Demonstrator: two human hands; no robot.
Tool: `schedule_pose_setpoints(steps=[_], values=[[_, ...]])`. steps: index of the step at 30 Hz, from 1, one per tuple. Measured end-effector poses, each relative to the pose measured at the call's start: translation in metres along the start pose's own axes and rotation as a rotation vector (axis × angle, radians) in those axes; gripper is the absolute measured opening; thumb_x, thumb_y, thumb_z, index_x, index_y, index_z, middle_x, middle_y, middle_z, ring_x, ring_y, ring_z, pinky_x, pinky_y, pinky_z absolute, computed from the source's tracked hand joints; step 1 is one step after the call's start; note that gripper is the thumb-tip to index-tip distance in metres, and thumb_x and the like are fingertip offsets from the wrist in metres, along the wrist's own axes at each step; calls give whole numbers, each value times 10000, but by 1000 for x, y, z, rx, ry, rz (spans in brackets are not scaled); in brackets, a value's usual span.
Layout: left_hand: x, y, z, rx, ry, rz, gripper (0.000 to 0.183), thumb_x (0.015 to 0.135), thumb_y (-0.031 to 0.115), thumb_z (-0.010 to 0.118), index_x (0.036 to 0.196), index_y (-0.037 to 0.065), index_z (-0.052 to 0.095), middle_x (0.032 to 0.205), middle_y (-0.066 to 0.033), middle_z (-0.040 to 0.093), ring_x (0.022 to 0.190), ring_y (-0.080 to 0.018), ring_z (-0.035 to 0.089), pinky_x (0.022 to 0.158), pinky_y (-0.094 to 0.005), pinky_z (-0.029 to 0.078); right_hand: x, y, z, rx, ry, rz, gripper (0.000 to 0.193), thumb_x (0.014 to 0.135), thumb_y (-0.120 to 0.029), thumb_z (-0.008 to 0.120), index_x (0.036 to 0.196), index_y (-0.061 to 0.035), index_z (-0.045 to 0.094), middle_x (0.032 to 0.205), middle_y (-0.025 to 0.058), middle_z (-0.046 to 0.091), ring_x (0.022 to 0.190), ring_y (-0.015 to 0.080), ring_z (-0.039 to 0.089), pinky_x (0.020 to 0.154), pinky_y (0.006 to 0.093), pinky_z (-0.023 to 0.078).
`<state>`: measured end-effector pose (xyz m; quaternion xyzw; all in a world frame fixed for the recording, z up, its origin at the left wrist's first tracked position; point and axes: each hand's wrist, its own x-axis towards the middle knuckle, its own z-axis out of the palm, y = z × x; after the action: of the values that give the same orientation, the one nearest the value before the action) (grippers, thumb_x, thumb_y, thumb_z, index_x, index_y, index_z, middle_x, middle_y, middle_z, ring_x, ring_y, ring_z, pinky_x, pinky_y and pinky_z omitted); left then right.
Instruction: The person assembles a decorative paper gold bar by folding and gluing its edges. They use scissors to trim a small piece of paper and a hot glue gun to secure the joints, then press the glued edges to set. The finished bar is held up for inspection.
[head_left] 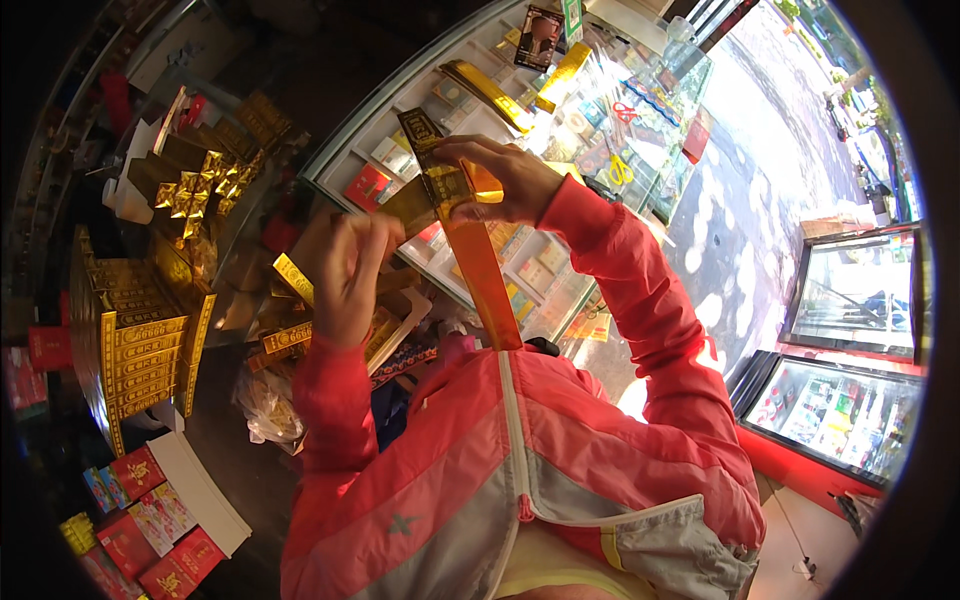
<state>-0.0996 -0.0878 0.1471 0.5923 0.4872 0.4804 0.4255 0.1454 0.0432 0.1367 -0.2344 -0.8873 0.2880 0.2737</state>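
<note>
While the right hand (512, 186) pinches the gold strip (480, 268) pointing chestward, the left hand (350, 268) curls left of it, hold unclear.

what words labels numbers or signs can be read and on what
I don't copy print; it stands here:
Gold strip in the right hand: dark print, too small.
Loose gold piece, left of centre: digits, partly legible.
Gold stack, left: rows of print, too small.
Red boxes, lower left: gold marks, too small.
</note>
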Motion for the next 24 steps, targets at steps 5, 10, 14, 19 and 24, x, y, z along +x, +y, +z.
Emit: schedule_pose_setpoints(steps=[5,10,14,19,24], values=[[69,-5,42,491,256,486,120,886,95,673,993,47,650,1013,-79,671,995,-267,609,883,-368,464,-2,-6,1,46,7,68,788,779,-483,766,1368,-58,462,1353,167,523,1203,382,547,1002,449,457],[70,-14,48,408,182,384,119,867,102,697,971,57,662,1038,-84,675,1008,-270,617,883,-368,467,-2,-8,2,57,36,75,828,769,-483,776,1385,-49,433,1345,181,526,1222,380,534,1016,436,444],[70,-16,48,399,169,400,153,851,107,714,985,57,659,1059,-98,677,997,-276,630,881,-364,471,-5,-8,3,104,17,97,814,781,-398,788,1409,-40,412,1372,180,509,1269,357,502,1053,421,411],[67,-20,49,300,144,351,218,832,120,730,1028,64,652,1095,-113,670,995,-280,636,891,-369,474,-6,-6,6,106,52,55,800,784,-377,793,1400,-27,422,1371,189,506,1273,359,497,1061,423,405],[65,-23,48,319,118,345,294,809,137,751,1077,73,649,1152,-102,657,1028,-274,627,915,-368,469,-8,-2,8,131,77,34,783,783,-410,785,1377,-30,444,1354,187,514,1267,372,496,1055,431,412]])
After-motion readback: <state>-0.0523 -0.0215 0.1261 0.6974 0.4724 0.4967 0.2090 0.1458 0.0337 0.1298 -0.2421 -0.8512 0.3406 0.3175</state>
